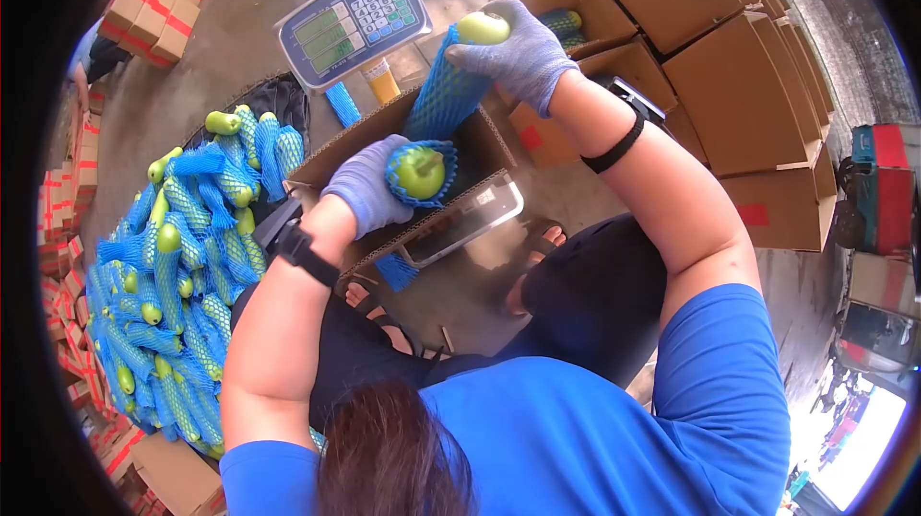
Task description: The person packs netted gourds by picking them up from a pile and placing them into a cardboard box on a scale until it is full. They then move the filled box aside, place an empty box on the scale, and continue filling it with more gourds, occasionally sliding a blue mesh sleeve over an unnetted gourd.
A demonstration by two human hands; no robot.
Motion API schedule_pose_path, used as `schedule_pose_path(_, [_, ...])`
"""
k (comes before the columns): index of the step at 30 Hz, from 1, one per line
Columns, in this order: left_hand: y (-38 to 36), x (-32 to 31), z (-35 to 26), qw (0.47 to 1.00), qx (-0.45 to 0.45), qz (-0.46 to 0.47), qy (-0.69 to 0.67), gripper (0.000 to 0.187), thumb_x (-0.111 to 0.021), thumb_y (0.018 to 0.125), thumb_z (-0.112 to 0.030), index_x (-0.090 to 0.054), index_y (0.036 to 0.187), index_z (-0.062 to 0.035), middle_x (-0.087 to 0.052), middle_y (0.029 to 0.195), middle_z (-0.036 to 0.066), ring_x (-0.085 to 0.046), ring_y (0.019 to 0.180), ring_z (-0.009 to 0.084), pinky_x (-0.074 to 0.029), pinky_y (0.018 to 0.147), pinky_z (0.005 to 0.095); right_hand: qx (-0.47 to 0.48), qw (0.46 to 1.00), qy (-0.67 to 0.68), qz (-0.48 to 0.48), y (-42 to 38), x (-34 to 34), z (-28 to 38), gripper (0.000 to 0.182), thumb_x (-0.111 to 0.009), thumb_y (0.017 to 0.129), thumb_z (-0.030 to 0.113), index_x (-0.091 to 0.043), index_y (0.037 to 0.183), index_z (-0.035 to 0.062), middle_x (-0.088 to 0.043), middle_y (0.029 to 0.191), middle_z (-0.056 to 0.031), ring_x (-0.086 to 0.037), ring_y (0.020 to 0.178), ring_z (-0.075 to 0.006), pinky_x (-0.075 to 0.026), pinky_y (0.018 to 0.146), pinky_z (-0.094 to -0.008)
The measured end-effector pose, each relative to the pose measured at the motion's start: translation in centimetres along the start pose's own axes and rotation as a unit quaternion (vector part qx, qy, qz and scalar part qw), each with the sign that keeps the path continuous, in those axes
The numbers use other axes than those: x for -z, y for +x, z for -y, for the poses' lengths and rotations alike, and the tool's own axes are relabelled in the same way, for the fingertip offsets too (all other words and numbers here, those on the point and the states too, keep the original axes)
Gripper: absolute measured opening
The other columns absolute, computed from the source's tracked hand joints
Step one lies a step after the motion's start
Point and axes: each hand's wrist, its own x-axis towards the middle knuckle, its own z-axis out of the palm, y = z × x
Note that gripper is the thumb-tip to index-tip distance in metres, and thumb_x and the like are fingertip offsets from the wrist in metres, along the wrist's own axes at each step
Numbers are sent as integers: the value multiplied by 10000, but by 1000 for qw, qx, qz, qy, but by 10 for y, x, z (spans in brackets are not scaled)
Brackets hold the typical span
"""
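Note:
My left hand, in a pale purple glove, is closed around a green gourd in a blue foam net, its stem end facing up. It is held at the opening of a cardboard box. My right hand, gloved the same way, grips the upper end of another netted gourd. That gourd is tilted, its lower end reaching into the box, whose inside is mostly hidden. The box rests on a scale platform, with a digital scale display behind it.
A big heap of netted gourds lies to the left. An open carton with netted gourds stands beyond my right hand. Flattened cardboard cartons lean at the right. Stacked boxes with red tape stand at the far left.

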Motion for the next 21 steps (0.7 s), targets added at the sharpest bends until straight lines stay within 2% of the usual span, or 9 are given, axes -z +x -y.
schedule_pose_path(1, [-12,20,-5,996,-68,-57,26,606,-810,676,-218,-531,1193,-66,-655,1066,69,-643,1027,255,-522,913,343,2,1000,2,0,-1,1,0,873,-863,637,484,-531,1284,1,-662,1114,-206,-667,1020,-269,-538,892,-349])
schedule_pose_path(2, [-31,41,-17,943,7,-113,-313,605,-808,689,-203,-527,1205,-61,-655,1086,63,-642,1034,236,-519,926,345,-35,998,40,15,-3,-1,-2,874,-873,641,448,-515,1297,-5,-659,1110,-204,-667,1005,-270,-544,872,-353])
schedule_pose_path(3, [-49,60,-27,770,80,-157,-614,604,-805,701,-187,-524,1218,-55,-654,1105,58,-640,1041,216,-515,939,348,-71,994,77,31,-4,-4,-3,877,-883,645,413,-498,1310,-11,-657,1105,-203,-666,990,-272,-550,853,-357])
schedule_pose_path(5, [-78,92,-24,867,-12,-252,-429,603,-794,720,-151,-532,1255,-56,-648,1148,56,-629,1062,200,-502,970,371,-105,982,150,42,-7,-23,-12,887,-888,651,368,-469,1333,-12,-646,1114,-194,-658,987,-274,-551,840,-361])
schedule_pose_path(7, [-102,114,-26,812,15,-324,-486,604,-799,700,-124,-563,1252,-61,-652,1160,75,-627,1074,206,-490,996,378,-141,964,218,60,-15,-46,-14,900,-893,656,324,-439,1357,-13,-635,1123,-185,-650,984,-275,-552,827,-365])
schedule_pose_path(8, [-109,119,-26,795,2,-373,-479,430,-738,749,-97,-632,1161,-29,-689,1084,103,-656,1033,242,-506,971,402,-200,948,240,59,-20,-56,-12,918,-889,664,297,-403,1378,-12,-619,1141,-182,-640,997,-276,-552,816,-374])
schedule_pose_path(11, [-121,131,-7,759,16,-400,-513,569,-801,672,-105,-602,1204,-71,-661,1109,57,-632,1033,206,-487,986,381,-242,935,242,90,-43,-77,4,954,-865,700,262,-299,1438,49,-559,1229,-185,-601,1075,-290,-551,811,-418])
schedule_pose_path(17, [-115,132,17,762,-27,-410,-501,629,-798,665,-73,-569,1251,-89,-652,1098,30,-629,1024,181,-498,963,359,-423,808,388,131,-52,-112,-25,490,-692,865,294,-510,1255,59,-593,1197,-159,-597,1127,-326,-529,924,-518])
schedule_pose_path(21, [-111,128,28,743,-28,-356,-565,701,-802,644,-45,-535,1291,-81,-637,1144,28,-620,1071,180,-507,955,353,-487,801,323,131,-28,-119,-34,531,-599,906,445,-515,1275,72,-597,1236,-157,-591,1138,-342,-460,1002,-562])
